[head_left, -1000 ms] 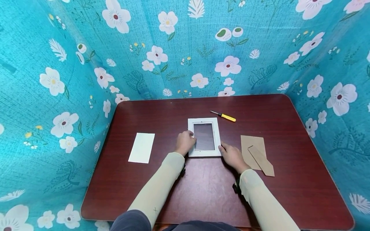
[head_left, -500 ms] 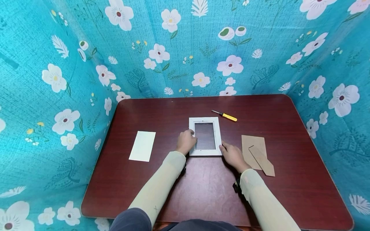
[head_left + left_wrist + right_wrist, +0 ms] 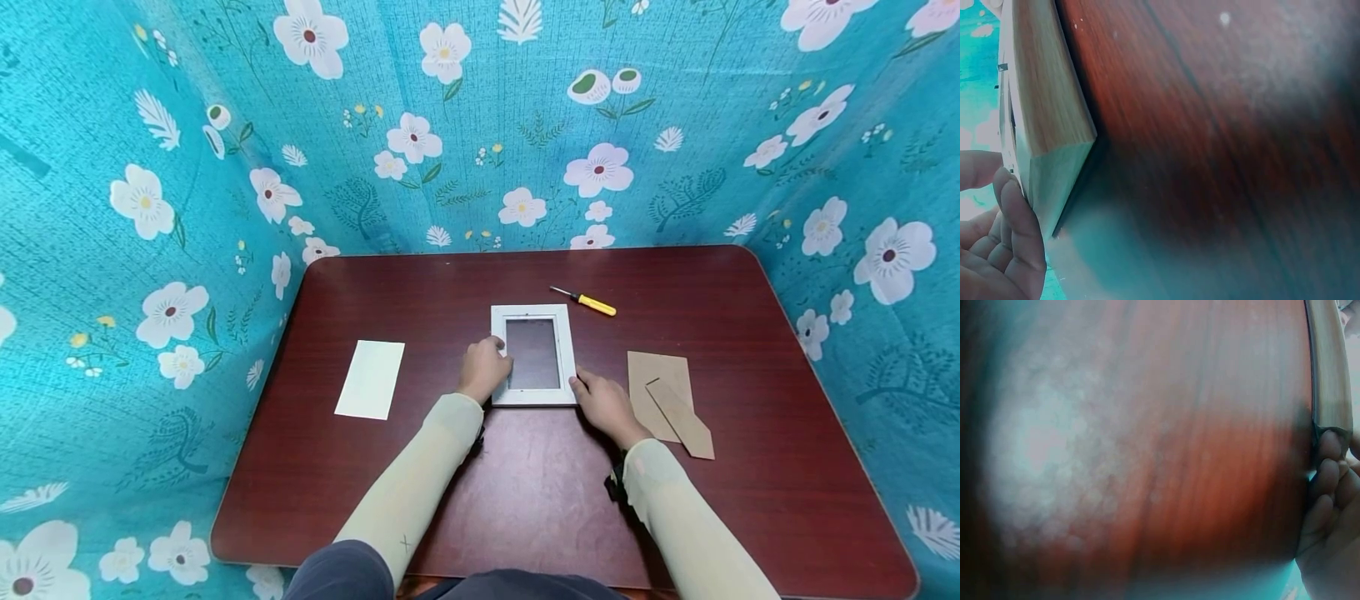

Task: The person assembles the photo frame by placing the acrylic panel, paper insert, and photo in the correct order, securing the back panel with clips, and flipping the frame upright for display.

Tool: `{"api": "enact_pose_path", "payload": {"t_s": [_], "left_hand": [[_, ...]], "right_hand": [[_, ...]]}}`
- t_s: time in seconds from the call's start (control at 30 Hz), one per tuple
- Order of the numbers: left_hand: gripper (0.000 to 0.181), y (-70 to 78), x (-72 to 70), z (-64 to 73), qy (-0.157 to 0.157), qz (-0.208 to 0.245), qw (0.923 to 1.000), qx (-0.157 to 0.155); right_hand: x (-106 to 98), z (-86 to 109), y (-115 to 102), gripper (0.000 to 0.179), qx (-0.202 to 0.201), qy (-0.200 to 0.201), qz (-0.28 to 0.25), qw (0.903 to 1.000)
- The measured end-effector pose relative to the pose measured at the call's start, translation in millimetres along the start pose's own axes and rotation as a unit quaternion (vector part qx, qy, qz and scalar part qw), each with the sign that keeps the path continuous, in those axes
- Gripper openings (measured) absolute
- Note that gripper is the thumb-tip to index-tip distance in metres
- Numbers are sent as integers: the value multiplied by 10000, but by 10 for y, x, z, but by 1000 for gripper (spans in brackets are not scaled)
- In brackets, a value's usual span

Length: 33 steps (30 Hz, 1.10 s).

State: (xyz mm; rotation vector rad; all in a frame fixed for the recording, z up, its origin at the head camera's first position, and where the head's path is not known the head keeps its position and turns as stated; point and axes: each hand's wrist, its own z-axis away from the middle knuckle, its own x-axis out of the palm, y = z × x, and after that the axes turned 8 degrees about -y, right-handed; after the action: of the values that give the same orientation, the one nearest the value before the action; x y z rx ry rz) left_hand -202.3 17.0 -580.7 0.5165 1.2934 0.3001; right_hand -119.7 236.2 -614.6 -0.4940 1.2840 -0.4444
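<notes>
A white picture frame [image 3: 562, 354] lies on the table with its back up, small metal tabs along its inner edge. My left hand [image 3: 483, 369] is at its left side, fingers bent over the border towards the inner opening. In the left wrist view the curled fingers [image 3: 1021, 215] touch the wood-grained side of the frame near a corner. With my right hand [image 3: 603, 407] I grip the lower right corner, thumb on top. Seen from the right wrist, the fingertips [image 3: 1329, 445] tuck against the frame's outer edge.
A yellow-handled screwdriver [image 3: 596, 305] lies beyond the frame. To the right are a brown backing board [image 3: 652, 367] and a stand leg [image 3: 686, 421] lying across it. A white sheet [image 3: 371, 379] is on the left. Floral curtains surround the dark red table [image 3: 787, 467].
</notes>
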Motion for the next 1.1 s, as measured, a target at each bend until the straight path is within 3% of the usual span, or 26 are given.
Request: {"api": "enact_pose_path", "payload": {"t_s": [0.7, 1.1], "left_hand": [[32, 24, -3, 12, -37, -20, 9999, -129], [31, -15, -3, -2, -36, 149, 9999, 5]], "right_hand": [[-32, -5, 2, 48, -37, 34, 70, 10000], [-10, 2, 7, 48, -85, 25, -10, 10000]]}}
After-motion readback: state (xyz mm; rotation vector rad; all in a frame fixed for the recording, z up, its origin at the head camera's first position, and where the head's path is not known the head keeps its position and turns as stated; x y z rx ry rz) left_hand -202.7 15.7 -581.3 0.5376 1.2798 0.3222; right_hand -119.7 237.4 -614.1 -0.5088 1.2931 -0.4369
